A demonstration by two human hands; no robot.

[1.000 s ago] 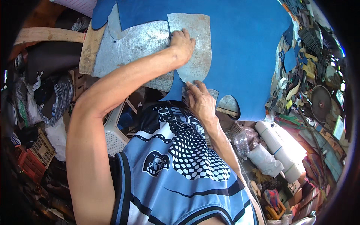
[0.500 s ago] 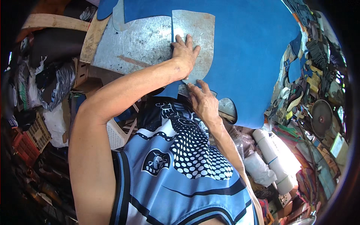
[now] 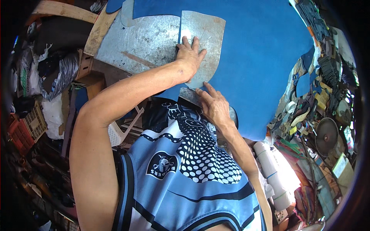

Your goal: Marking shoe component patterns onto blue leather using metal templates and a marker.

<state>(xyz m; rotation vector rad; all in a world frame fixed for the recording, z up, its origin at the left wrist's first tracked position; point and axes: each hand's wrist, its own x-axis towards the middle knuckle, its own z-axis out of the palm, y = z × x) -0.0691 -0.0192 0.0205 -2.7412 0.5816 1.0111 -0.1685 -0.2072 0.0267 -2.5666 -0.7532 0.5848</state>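
A large blue sheet (image 3: 262, 57) lies spread over a worktop faced with scratched metal (image 3: 142, 42). On the sheet rests a shield-shaped metal template (image 3: 204, 30). My left hand (image 3: 190, 57) lies flat on the template's lower left part, fingers spread, pressing it down. Just below the template's rounded tip is my right hand (image 3: 214, 106), its fingers bunched and the index finger reaching to the edge. Whether a blade or other small tool is in it is hidden by the fingers.
A white plastic chair (image 3: 123, 131) stands under the worktop edge. White rolls (image 3: 273, 169) lie at the lower right. Tools and scraps (image 3: 327, 73) and a round disc (image 3: 327, 135) crowd the right side. Bags and a red crate (image 3: 21, 131) fill the left.
My left hand stays pressed on the template. My right hand has shifted slightly right along the template's lower edge. The view has tilted a little.
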